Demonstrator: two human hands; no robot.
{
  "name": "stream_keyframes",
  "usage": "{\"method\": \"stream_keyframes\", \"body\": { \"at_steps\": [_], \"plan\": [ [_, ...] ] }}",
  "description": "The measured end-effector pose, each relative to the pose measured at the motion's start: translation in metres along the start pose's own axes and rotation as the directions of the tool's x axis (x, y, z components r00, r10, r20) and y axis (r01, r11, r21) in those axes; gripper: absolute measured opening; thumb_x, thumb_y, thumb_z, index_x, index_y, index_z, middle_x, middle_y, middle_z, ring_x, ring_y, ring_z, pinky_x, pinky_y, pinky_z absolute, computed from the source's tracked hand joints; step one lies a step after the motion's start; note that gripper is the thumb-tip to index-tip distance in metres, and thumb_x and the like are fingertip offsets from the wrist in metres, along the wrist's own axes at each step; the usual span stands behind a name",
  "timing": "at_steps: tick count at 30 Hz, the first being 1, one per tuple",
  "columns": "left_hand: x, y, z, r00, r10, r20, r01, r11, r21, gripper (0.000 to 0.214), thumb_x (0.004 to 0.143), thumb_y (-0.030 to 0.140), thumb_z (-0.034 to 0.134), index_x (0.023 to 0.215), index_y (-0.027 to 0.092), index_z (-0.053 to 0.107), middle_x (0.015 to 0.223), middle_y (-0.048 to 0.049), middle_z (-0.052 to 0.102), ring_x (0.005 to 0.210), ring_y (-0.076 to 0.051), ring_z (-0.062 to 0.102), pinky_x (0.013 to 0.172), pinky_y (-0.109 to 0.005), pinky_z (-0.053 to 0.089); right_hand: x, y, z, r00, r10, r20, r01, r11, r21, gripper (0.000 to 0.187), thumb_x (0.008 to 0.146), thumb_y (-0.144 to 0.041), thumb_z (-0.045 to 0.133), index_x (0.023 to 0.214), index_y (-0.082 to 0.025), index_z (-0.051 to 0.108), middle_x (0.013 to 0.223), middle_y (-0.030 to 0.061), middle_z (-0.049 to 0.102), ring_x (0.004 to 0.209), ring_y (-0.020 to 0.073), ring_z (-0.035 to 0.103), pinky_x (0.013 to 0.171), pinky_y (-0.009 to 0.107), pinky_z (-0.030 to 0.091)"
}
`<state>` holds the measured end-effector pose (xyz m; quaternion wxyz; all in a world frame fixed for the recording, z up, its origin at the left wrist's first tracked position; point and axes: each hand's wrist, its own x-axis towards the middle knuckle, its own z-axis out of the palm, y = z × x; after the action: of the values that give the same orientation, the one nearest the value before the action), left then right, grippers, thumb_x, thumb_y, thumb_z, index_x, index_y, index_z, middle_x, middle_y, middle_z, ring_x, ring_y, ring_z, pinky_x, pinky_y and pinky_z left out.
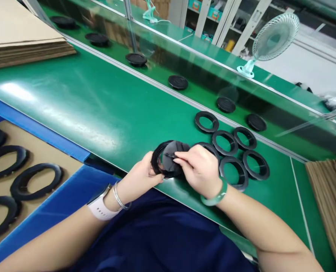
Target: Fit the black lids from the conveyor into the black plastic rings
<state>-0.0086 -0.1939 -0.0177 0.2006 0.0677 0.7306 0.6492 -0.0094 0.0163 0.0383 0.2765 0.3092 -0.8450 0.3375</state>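
Observation:
My left hand grips a black plastic ring by its left rim, just above the near edge of the green bench. My right hand pinches a dark grey fabric disc against that ring, fingers pressed together. Several empty black rings lie flat on the bench right behind my right hand. A white watch and a metal bangle are on my left wrist, a pale green bangle on my right.
Finished black discs ride in a row on the conveyor belt behind a metal rail. A blue bin at left holds more black rings on cardboard. Cardboard sheets are stacked far left, corrugated card at right, a small fan behind.

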Motion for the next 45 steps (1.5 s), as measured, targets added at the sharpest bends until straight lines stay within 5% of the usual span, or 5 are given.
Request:
{"method": "stream_keyframes", "body": {
  "at_steps": [5, 17, 28, 39, 45],
  "plan": [
    [0.000, 0.005, 0.004, 0.999, -0.034, -0.015, 0.033, 0.997, -0.067, 0.061, 0.075, 0.032, 0.081, 0.125, 0.021, 0.048, 0.109, -0.0058, 0.072, 0.095, -0.029, 0.075, 0.082, -0.041, 0.064, -0.016, 0.018, 0.026, 0.995, -0.090, 0.052, 0.094, 0.992, -0.079, 0.015, 0.108, -0.019, 0.055, 0.107, -0.012, 0.068, 0.083, 0.0070, 0.061, 0.073, 0.0194, 0.054, 0.066, 0.033, 0.046],
    [0.003, 0.001, 0.001, 0.996, -0.095, 0.002, 0.095, 0.995, -0.008, 0.049, 0.078, 0.032, 0.079, 0.114, 0.023, 0.047, 0.096, -0.0014, 0.072, 0.089, -0.028, 0.074, 0.074, -0.038, 0.064, -0.020, 0.027, 0.027, 0.983, -0.088, 0.162, 0.097, 0.994, -0.043, 0.008, 0.107, -0.015, 0.057, 0.109, -0.012, 0.063, 0.085, 0.0060, 0.061, 0.074, 0.0183, 0.054, 0.069, 0.032, 0.046],
    [0.002, 0.003, 0.004, 0.997, -0.077, 0.014, 0.077, 0.993, -0.085, 0.047, 0.079, 0.030, 0.080, 0.111, 0.023, 0.047, 0.094, -0.0009, 0.072, 0.084, -0.025, 0.075, 0.072, -0.033, 0.064, -0.018, 0.025, 0.021, 0.971, -0.007, 0.239, 0.018, 0.999, -0.047, 0.019, 0.109, -0.018, 0.048, 0.104, -0.011, 0.065, 0.089, 0.0090, 0.059, 0.082, 0.0215, 0.055, 0.074, 0.036, 0.049],
    [-0.003, -0.001, 0.007, 0.997, -0.033, -0.067, 0.034, 0.999, 0.022, 0.047, 0.078, 0.032, 0.079, 0.109, 0.022, 0.045, 0.083, 0.0004, 0.071, 0.072, -0.022, 0.073, 0.063, -0.029, 0.061, -0.011, 0.014, 0.016, 0.921, 0.054, 0.386, -0.002, 0.991, -0.135, 0.032, 0.108, -0.014, 0.036, 0.095, -0.010, 0.065, 0.090, 0.0112, 0.054, 0.084, 0.0249, 0.049, 0.077, 0.039, 0.049],
    [-0.004, 0.000, 0.009, 0.995, -0.028, -0.092, 0.032, 0.998, 0.050, 0.049, 0.077, 0.031, 0.079, 0.111, 0.022, 0.045, 0.083, 0.0007, 0.069, 0.070, -0.021, 0.072, 0.060, -0.028, 0.059, -0.011, 0.010, 0.019, 0.917, 0.083, 0.389, -0.018, 0.986, -0.168, 0.030, 0.106, -0.010, 0.036, 0.110, -0.004, 0.065, 0.096, 0.0135, 0.056, 0.089, 0.0265, 0.050, 0.082, 0.041, 0.050]
  ]
}}
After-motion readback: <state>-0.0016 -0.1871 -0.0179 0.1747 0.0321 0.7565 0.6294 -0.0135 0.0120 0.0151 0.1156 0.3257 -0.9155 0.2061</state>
